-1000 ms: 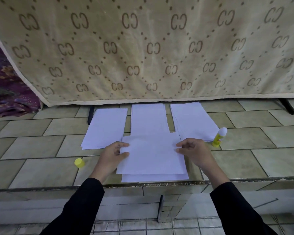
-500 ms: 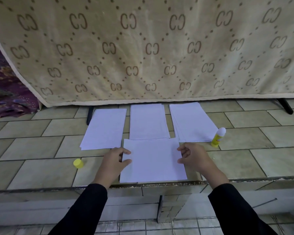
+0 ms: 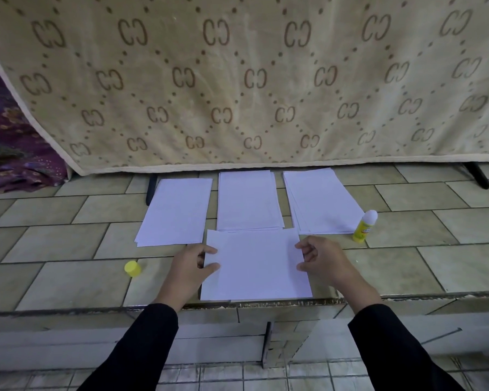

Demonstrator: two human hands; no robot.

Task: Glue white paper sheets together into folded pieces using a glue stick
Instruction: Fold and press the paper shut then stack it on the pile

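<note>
hands, left (image 3: pixel 191 270) and right (image 3: pixel 322 261), at sheet (image 3: pixel 256 266) side edges

A tiled ledge (image 3: pixel 54 277) backed by a hanging blanket (image 3: pixel 237 80).
Pale greenish-beige rectangular tiles cover the ledge, whose front edge (image 3: pixel 68 310) is dark and chipped. The beige blanket behind it carries brown letter pairs and dotted diamonds, with a pale border; two black legs (image 3: pixel 151 189) show under its hem. A purple patterned cloth (image 3: pixel 9 153) lies far left. Small tiles cover the floor (image 3: pixel 223 376) below. The light is soft and even.
</note>
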